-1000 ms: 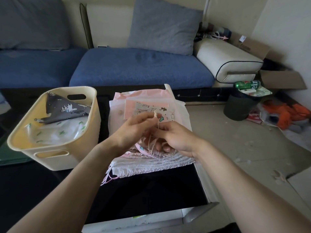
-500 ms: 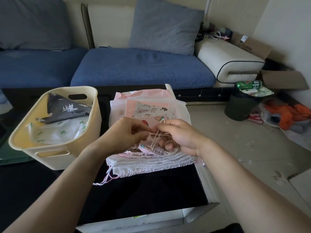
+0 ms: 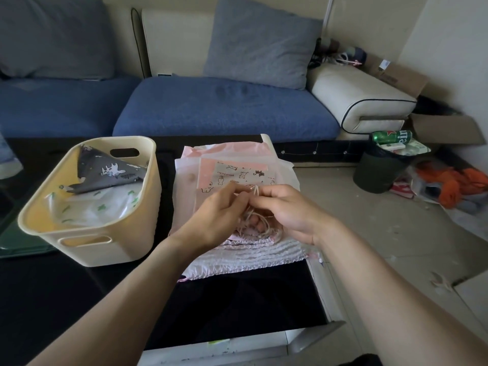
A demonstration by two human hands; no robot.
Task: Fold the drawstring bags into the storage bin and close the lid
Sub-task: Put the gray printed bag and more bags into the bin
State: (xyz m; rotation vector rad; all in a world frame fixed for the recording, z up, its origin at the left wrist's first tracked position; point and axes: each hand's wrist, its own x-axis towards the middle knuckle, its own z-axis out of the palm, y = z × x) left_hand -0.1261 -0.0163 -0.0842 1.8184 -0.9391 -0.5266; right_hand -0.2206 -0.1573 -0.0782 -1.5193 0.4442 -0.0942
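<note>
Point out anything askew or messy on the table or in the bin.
In the storage bin the grey printed bag leans tilted against the far wall rather than lying flat. Both the left hand and the right hand pinch a tangle of cream drawstrings over the bag pile.

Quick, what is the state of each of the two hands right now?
Left hand: closed, pinching the cream drawstring cords of the top bag.
Right hand: closed, pinching the same cords.
</note>
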